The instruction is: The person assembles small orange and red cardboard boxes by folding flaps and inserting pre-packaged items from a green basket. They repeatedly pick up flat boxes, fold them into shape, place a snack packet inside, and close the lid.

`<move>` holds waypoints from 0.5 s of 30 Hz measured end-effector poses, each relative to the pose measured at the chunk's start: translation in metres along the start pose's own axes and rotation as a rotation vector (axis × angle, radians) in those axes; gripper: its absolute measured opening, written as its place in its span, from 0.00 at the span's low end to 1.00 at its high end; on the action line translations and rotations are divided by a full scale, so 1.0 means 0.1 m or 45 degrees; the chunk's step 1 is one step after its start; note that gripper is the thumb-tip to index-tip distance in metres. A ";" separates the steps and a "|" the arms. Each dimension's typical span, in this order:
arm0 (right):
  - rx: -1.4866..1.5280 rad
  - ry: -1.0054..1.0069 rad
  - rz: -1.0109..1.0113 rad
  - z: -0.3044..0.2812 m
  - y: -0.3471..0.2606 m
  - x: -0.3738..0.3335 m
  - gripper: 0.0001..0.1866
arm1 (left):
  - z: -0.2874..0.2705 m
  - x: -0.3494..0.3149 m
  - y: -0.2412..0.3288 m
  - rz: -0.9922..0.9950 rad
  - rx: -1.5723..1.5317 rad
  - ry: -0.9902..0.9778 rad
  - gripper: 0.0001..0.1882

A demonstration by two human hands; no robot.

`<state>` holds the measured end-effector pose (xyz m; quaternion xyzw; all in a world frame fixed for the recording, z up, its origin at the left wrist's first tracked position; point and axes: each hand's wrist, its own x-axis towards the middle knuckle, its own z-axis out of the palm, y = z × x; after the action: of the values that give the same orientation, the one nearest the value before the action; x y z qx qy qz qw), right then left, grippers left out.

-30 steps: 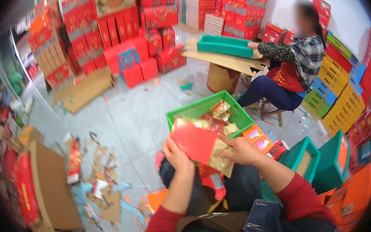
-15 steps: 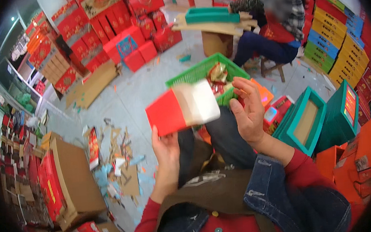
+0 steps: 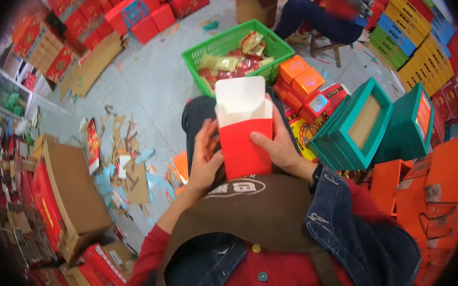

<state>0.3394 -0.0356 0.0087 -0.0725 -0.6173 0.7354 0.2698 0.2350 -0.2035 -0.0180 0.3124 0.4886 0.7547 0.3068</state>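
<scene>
While I look down over my lap, the widest thing I see is the pale floor (image 3: pixel 159 78), strewn on my left with cardboard scraps (image 3: pixel 126 172) beside a big brown carton (image 3: pixel 74 193). Stacks of red boxes (image 3: pixel 122 14) line the far wall, and rows of yellow, blue and green boxes (image 3: pixel 420 42) run along my right. Another person (image 3: pixel 331 6) sits on a stool at the far side. Ahead of my knees stands a green plastic basket (image 3: pixel 231 40) holding gold and red packets, with small orange boxes (image 3: pixel 301 75) just beside it. To my right lie teal window-lid boxes (image 3: pixel 362 127), and nearer still a heap of orange cartons (image 3: pixel 436 180). Smallest and closest, the red folding box (image 3: pixel 246 141) stands upright over my lap with its white top flap (image 3: pixel 240 95) raised and open. My left hand (image 3: pixel 205 163) presses flat against its left side, fingers loosely spread. My right hand (image 3: pixel 277 144) is clamped on its right edge, thumb across the red front.
</scene>
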 end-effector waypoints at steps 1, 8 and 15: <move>-0.009 -0.041 -0.015 0.02 0.07 -0.06 0.41 | 0.00 0.03 0.00 -0.002 0.125 -0.088 0.39; 0.018 -0.162 0.178 -0.08 0.17 -0.05 0.41 | -0.08 0.18 -0.14 0.058 -0.118 -0.087 0.42; 0.027 -0.338 0.378 -0.26 0.16 0.16 0.40 | -0.22 0.39 -0.04 -0.079 -0.112 -0.223 0.37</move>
<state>0.3324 -0.0064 -0.0090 -0.0623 -0.6222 0.7767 0.0755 0.1946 -0.1836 -0.0225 0.3481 0.4357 0.7354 0.3850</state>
